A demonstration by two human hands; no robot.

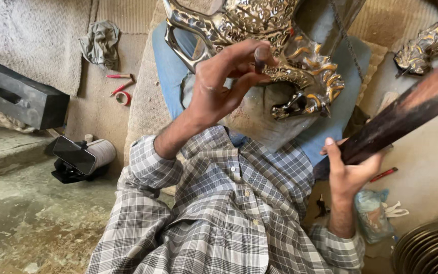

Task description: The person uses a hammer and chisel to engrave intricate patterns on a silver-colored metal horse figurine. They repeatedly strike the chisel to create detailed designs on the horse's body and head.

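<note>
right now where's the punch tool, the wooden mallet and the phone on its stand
punch tool (260, 57), head view, on its dark blunt top end between the left hand's fingers
wooden mallet (406, 109), head view, middle of the dark shaft
phone (74, 154), head view, centre of its black screen

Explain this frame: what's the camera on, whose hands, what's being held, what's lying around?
There is one view, from a camera worn on a person's head and looking down their checked shirt. Both bare hands are theirs. The left hand pinches a small dark punch-like tool against an ornate embossed metal piece resting over their lap. The right hand has its grip on a dark wooden handle; its far end is out of view. On the floor lie a phone on a stand, a tape roll, a crumpled rag and a dark block.
</note>
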